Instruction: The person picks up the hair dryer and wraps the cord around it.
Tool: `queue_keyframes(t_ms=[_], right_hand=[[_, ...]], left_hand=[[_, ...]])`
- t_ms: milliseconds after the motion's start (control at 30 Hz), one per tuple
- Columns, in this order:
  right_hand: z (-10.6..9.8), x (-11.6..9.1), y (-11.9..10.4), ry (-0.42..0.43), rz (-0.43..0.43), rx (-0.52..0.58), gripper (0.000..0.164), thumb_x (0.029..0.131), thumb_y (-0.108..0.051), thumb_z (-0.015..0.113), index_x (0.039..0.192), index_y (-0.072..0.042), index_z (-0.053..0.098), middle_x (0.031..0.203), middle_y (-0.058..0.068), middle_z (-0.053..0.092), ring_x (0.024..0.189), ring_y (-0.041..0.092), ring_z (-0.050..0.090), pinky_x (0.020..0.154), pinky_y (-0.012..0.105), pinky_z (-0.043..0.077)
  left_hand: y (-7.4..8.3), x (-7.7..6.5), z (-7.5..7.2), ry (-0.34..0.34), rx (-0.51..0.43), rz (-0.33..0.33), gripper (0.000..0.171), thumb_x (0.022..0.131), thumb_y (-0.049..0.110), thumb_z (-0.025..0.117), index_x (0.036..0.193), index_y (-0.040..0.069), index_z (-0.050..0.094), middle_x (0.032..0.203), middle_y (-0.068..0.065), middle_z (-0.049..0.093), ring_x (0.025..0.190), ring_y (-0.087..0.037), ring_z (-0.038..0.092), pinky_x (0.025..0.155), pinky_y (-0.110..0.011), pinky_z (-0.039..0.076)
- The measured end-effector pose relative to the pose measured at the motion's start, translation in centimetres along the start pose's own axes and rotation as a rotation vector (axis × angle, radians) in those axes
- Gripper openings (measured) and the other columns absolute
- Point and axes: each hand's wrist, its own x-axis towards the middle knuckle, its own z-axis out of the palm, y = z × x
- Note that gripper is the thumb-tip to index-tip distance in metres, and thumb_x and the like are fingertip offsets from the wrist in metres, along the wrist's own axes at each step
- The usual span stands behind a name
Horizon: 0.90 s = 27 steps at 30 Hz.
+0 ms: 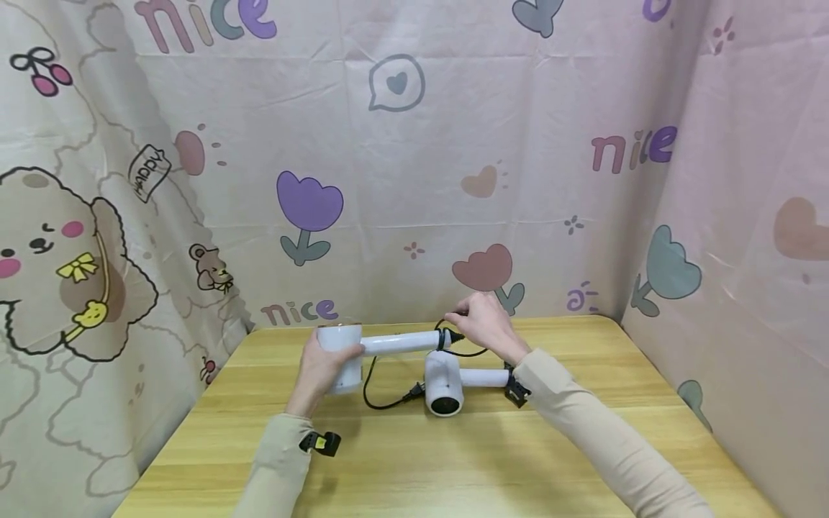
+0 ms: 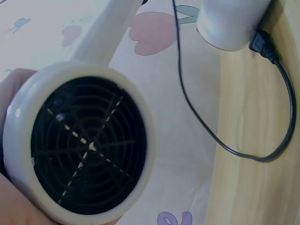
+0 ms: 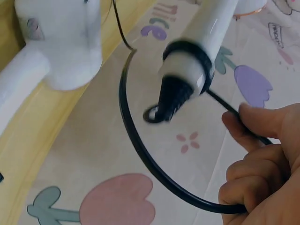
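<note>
Left grip [image 1: 317, 367] holds a hair dryer [image 1: 351, 373]; right grip [image 1: 484, 320] pinches black cord [image 3: 206, 205] — a hard tug could snag the other dryer [image 1: 444, 380], at right grip's seven o'clock.

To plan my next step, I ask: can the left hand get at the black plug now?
Probably not without letting go: the left hand grips a hair dryer, though the way to the black plug looks free.

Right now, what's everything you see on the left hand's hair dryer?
The hair dryer looks like shiny white plastic, with a black ringed grille. The left hand grips its round barrel over the table; its nearly level handle points right in the head view. Black cord wraps the handle's end, and the right hand holds some.
</note>
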Motion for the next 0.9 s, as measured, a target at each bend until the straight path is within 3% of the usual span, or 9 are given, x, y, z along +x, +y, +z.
queue_keyframes(t_ms=[100, 200, 367, 467, 600, 700, 767, 833, 900], right_hand=[[0.5, -0.3, -0.2, -0.010, -0.005, 0.046, 0.040, 0.095, -0.032, 0.060, 0.059, -0.016, 0.059, 0.053, -0.006, 0.045, 0.046, 0.010, 0.037, 0.043, 0.023, 0.026], [1.2, -0.5, -0.2, -0.002, 0.008, 0.090, 0.040, 0.099, -0.028, 0.054, 0.061, -0.014, 0.055, 0.050, -0.004, 0.035, 0.043, 0.010, 0.031, 0.041, 0.023, 0.023], [2.4, -0.8, -0.2, 0.025, 0.001, 0.144, 0.033, 0.102, -0.024, 0.046, 0.093, -0.012, 0.075, 0.054, -0.002, 0.041, 0.046, 0.011, 0.032, 0.046, 0.026, 0.032], [2.9, -1.0, 0.1, 0.009, -0.018, 0.204, 0.033, 0.104, -0.024, 0.043, 0.108, -0.014, 0.074, 0.062, 0.005, 0.049, 0.051, 0.017, 0.035, 0.055, 0.031, 0.039], [3.4, -1.3, 0.8, -0.044, -0.020, 0.359, 0.031, 0.105, -0.024, 0.043, 0.112, -0.015, 0.072, 0.098, 0.008, 0.069, 0.084, 0.018, 0.059, 0.079, 0.037, 0.049], [3.5, -1.5, 1.5, -0.115, 0.009, 0.505, 0.031, 0.105, -0.024, 0.044, 0.112, -0.010, 0.070, 0.107, 0.005, 0.066, 0.093, 0.017, 0.055, 0.082, 0.036, 0.047], [3.4, -1.6, 2.0, -0.182, 0.043, 0.603, 0.032, 0.105, -0.024, 0.043, 0.113, -0.006, 0.068, 0.087, 0.005, 0.059, 0.077, 0.015, 0.050, 0.068, 0.030, 0.044], [3.4, -1.5, 2.7, -0.258, 0.080, 0.701, 0.034, 0.105, -0.025, 0.042, 0.115, -0.003, 0.065, 0.071, 0.002, 0.045, 0.062, 0.015, 0.035, 0.056, 0.025, 0.034], [3.2, -1.4, 3.3, -0.340, 0.110, 0.790, 0.034, 0.105, -0.025, 0.043, 0.116, -0.001, 0.063, 0.065, -0.004, 0.040, 0.057, 0.011, 0.031, 0.051, 0.022, 0.029]], left_hand=[[0.0, 0.0, 0.3, 0.079, 0.049, 0.026, 0.089, 0.074, 0.029, 0.084, 0.143, 0.004, 0.034, 0.121, -0.020, 0.054, 0.103, -0.033, 0.058, 0.081, -0.038, 0.056], [0.0, -0.1, 0.8, 0.197, 0.117, 0.088, 0.089, 0.073, 0.032, 0.084, 0.142, 0.004, 0.035, 0.117, -0.021, 0.057, 0.099, -0.034, 0.060, 0.077, -0.039, 0.056], [0.0, -0.3, 1.7, 0.384, 0.081, 0.163, 0.090, 0.069, 0.032, 0.087, 0.140, 0.006, 0.038, 0.113, -0.020, 0.060, 0.094, -0.034, 0.061, 0.073, -0.042, 0.054], [-0.1, -0.2, 2.1, 0.431, -0.014, 0.132, 0.092, 0.069, 0.031, 0.087, 0.141, 0.005, 0.037, 0.115, -0.020, 0.058, 0.096, -0.033, 0.059, 0.078, -0.043, 0.053], [-0.2, 0.2, 2.2, 0.417, -0.211, 0.030, 0.087, 0.073, 0.029, 0.086, 0.140, 0.006, 0.037, 0.119, -0.016, 0.054, 0.100, -0.028, 0.057, 0.082, -0.038, 0.054], [-0.3, 0.4, 2.1, 0.374, -0.388, -0.043, 0.077, 0.076, 0.025, 0.084, 0.137, 0.009, 0.039, 0.119, -0.010, 0.052, 0.098, -0.022, 0.058, 0.080, -0.032, 0.057], [-0.3, 0.5, 2.1, 0.336, -0.481, -0.085, 0.070, 0.078, 0.022, 0.082, 0.133, 0.011, 0.041, 0.117, -0.007, 0.053, 0.094, -0.018, 0.061, 0.077, -0.030, 0.059], [-0.3, 0.6, 2.0, 0.290, -0.547, -0.126, 0.065, 0.080, 0.023, 0.081, 0.131, 0.012, 0.042, 0.114, -0.004, 0.055, 0.089, -0.014, 0.064, 0.076, -0.031, 0.059], [-0.3, 0.5, 2.0, 0.235, -0.602, -0.173, 0.061, 0.082, 0.025, 0.079, 0.128, 0.010, 0.042, 0.108, -0.003, 0.059, 0.085, -0.013, 0.067, 0.076, -0.032, 0.060]])
